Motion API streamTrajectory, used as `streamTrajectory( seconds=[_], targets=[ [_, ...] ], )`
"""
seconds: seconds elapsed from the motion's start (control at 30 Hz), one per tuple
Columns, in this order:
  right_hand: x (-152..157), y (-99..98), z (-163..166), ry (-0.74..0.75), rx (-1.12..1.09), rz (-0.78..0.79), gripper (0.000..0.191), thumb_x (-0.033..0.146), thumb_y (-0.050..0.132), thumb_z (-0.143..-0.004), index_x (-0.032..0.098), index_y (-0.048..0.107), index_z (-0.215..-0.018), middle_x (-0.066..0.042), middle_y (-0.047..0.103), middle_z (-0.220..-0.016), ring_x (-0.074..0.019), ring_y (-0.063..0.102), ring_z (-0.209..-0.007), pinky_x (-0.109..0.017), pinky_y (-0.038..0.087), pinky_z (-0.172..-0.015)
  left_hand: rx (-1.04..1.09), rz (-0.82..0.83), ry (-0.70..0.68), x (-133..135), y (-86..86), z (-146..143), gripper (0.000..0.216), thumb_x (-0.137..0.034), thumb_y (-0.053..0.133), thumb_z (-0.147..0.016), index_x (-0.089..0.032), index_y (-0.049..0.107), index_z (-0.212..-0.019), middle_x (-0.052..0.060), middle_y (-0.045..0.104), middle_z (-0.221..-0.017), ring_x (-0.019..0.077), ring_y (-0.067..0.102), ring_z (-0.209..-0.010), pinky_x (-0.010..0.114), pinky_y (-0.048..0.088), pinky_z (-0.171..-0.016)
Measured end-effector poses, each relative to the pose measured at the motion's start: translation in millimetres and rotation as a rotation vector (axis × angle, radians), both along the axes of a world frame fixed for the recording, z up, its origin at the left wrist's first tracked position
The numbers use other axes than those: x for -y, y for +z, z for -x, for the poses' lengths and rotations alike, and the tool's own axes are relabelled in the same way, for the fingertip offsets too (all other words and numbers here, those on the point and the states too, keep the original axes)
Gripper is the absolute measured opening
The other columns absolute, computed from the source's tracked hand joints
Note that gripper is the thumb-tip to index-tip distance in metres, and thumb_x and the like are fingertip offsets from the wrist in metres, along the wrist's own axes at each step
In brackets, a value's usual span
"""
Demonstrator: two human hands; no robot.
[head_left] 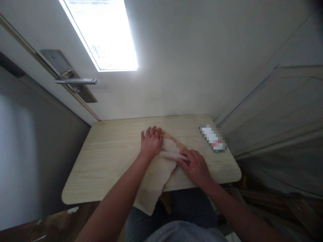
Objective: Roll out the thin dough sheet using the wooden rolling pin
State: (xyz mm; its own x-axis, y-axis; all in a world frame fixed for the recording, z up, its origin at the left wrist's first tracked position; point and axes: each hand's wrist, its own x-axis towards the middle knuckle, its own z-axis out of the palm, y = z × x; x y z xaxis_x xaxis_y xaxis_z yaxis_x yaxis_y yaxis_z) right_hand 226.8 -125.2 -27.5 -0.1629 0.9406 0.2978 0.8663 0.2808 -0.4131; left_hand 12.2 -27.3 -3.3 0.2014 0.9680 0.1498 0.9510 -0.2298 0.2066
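Observation:
A cream-coloured cloth [156,178] lies on a small light wooden table [111,158] and hangs over its front edge onto my lap. My left hand [150,141] rests flat on the cloth's upper part, fingers spread. My right hand [194,165] presses its fingers down on a rolled or folded edge of the cloth [170,155], just right of the left hand. A tan strip [174,139] shows beyond the cloth, between the hands.
A small blurred white and red object [213,138] lies near the table's right far corner. A white door with a metal lever handle [75,81] stands behind the table. Grey wall at left, white panelling at right.

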Motion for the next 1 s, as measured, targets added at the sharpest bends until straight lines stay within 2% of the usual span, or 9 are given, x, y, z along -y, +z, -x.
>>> streamTrajectory(
  seconds=[0.17, 0.3, 0.57, 0.67, 0.8, 0.9, 1.0],
  targets=[
    [1, 0.7, 0, -0.011, -0.001, -0.001, 0.032, 0.050, 0.058, -0.094, 0.023, 0.064, -0.108, -0.007, 0.066, -0.098, -0.0243, 0.058, -0.094, -0.037, 0.044, -0.084, 0.008, -0.005, -0.016, -6, -1.9, -1, 0.050, -0.042, 0.024, -0.101, -0.028, 0.045, -0.144, 0.008, 0.045, -0.153, 0.0305, 0.035, -0.141, 0.063, 0.026, -0.114],
    [2, 0.3, 0, -0.017, -0.007, -0.004, 0.031, 0.050, 0.058, -0.093, 0.023, 0.064, -0.107, -0.007, 0.066, -0.098, -0.0246, 0.058, -0.095, -0.037, 0.044, -0.084, -0.003, 0.042, -0.040, -5, -1.1, 0, 0.049, -0.046, 0.026, -0.100, -0.033, 0.044, -0.145, 0.007, 0.045, -0.152, 0.0319, 0.038, -0.139, 0.065, 0.029, -0.111],
    [9, 1.3, 9, -0.011, 0.036, -0.026, 0.026, 0.045, 0.062, -0.091, 0.025, 0.066, -0.107, -0.007, 0.066, -0.101, -0.0248, 0.059, -0.096, -0.037, 0.044, -0.081, 0.000, 0.060, -0.025, 3, -0.9, 4, 0.051, -0.052, 0.028, -0.099, -0.036, 0.046, -0.144, 0.007, 0.047, -0.150, 0.0324, 0.038, -0.139, 0.067, 0.024, -0.112],
    [12, 2.6, 12, 0.013, 0.024, -0.013, 0.025, 0.041, 0.061, -0.092, 0.028, 0.066, -0.112, -0.006, 0.065, -0.103, -0.0245, 0.059, -0.098, -0.037, 0.044, -0.082, 0.021, 0.003, 0.006, 13, 3.9, 7, 0.050, -0.052, 0.028, -0.100, -0.034, 0.047, -0.143, 0.007, 0.047, -0.152, 0.0317, 0.038, -0.140, 0.065, 0.023, -0.114],
    [13, 1.4, 11, 0.041, 0.006, 0.004, 0.026, 0.041, 0.060, -0.093, 0.028, 0.067, -0.115, -0.006, 0.065, -0.104, -0.0238, 0.059, -0.097, -0.037, 0.046, -0.084, 0.067, -0.114, 0.019, 38, 10.2, 12, 0.047, -0.045, 0.028, -0.102, -0.028, 0.049, -0.141, 0.007, 0.051, -0.148, 0.0257, 0.040, -0.139, 0.057, 0.023, -0.118],
    [14, -0.4, 11, 0.029, 0.008, -0.015, 0.027, 0.042, 0.059, -0.094, 0.027, 0.067, -0.115, -0.007, 0.064, -0.104, -0.0238, 0.059, -0.097, -0.037, 0.046, -0.084, 0.061, -0.108, -0.002, 57, 6.6, 13, 0.046, -0.042, 0.031, -0.102, -0.025, 0.051, -0.139, 0.009, 0.052, -0.147, 0.0252, 0.042, -0.138, 0.055, 0.026, -0.117],
    [15, -1.6, 13, 0.013, 0.017, -0.039, 0.028, 0.041, 0.059, -0.094, 0.026, 0.066, -0.116, -0.008, 0.064, -0.106, -0.0244, 0.059, -0.097, -0.038, 0.047, -0.084, 0.018, -0.092, -0.011, 65, 0.1, 12, 0.048, -0.043, 0.032, -0.101, -0.026, 0.047, -0.143, 0.008, 0.047, -0.152, 0.0273, 0.035, -0.143, 0.057, 0.023, -0.118]
  ],
)
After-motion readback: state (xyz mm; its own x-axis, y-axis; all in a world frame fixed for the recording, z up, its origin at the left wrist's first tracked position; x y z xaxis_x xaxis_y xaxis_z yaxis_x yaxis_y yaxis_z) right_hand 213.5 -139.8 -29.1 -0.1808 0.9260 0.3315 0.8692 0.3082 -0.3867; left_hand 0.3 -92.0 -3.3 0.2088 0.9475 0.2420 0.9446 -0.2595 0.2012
